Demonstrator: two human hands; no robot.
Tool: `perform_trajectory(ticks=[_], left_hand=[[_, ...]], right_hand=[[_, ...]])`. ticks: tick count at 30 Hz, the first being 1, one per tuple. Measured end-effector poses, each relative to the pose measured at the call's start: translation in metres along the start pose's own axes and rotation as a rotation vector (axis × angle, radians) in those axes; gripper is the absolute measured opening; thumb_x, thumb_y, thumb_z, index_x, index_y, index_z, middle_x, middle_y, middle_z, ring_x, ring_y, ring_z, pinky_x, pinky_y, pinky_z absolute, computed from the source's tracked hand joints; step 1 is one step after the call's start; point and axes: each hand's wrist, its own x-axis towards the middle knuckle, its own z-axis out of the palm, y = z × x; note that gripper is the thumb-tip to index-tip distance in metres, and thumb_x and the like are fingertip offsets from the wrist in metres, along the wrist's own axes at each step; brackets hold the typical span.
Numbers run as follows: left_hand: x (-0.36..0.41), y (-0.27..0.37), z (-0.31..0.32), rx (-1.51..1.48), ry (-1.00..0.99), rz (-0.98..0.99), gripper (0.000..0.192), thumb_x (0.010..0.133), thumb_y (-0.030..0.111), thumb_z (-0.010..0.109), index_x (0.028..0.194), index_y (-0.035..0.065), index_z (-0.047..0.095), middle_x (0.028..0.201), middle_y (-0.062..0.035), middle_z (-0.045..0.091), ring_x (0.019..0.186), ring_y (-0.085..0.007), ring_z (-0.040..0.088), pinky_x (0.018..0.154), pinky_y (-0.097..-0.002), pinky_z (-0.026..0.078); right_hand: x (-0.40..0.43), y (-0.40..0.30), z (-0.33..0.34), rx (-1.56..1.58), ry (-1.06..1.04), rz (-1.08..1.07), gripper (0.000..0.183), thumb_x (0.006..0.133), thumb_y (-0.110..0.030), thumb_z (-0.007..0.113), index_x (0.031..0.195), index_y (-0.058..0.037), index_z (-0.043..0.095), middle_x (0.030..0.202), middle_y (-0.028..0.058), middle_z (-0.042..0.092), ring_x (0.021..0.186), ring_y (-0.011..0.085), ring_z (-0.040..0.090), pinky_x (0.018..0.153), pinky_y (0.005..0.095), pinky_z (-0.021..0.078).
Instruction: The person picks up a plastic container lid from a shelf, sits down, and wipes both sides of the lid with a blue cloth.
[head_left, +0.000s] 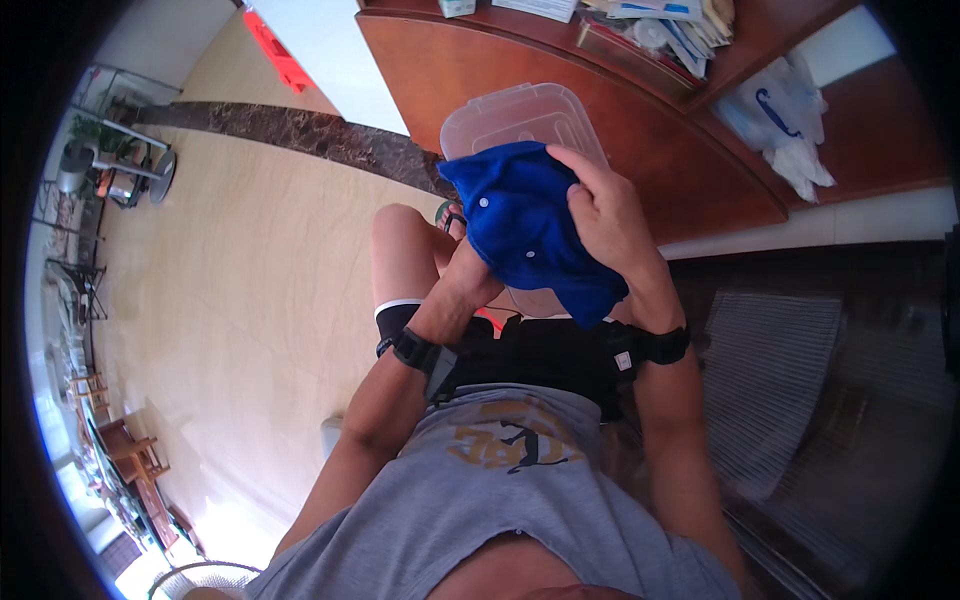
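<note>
A blue cloth (517, 217) with two small white round fasteners, perhaps buttons or snaps, is spread between my hands above my lap. At its right edge my right hand (611, 214) holds the fabric, with the index finger stretched along the top and the thumb bent. My left hand (476, 271) reaches under the lower left edge, and its fingers are hidden by the cloth. Behind and below the cloth is a translucent plastic box (517, 112), partly covered; its far end shows above the cloth and a small part shows below.
A curved brown wooden cabinet (697, 176) stands in front of me. Papers and packets (675, 30) lie on its shelf, with a plastic bag (780, 112) at the right. A red plastic object (274, 52) is at the far left. Potted plants (94, 135) stand along the left side.
</note>
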Motion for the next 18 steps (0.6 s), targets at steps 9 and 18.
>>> perform_trajectory(ticks=[9,18], left_hand=[[0.002,0.007,-0.007,0.079,0.066,0.083,0.041,0.094,0.027,0.061,0.128,0.0061,0.052,0.122,-0.0064,0.060,0.109,-0.0182,0.060,0.095,-0.0334,0.050],[0.005,0.007,-0.005,0.290,0.173,0.142,0.041,0.096,0.035,0.056,0.126,0.0076,0.054,0.114,-0.0046,0.061,0.100,-0.0161,0.061,0.087,-0.0315,0.051]], right_hand=[[-0.029,-0.028,0.026,-0.127,-0.198,0.138,0.010,0.081,-0.012,0.069,0.085,-0.0040,0.065,0.076,0.0052,0.062,0.064,0.0171,0.061,0.059,0.0303,0.0483],[-0.028,-0.024,0.051,0.100,-0.107,0.106,0.010,0.085,-0.009,0.066,0.085,-0.0043,0.057,0.073,0.0108,0.061,0.063,0.0251,0.062,0.058,0.0310,0.0479]])
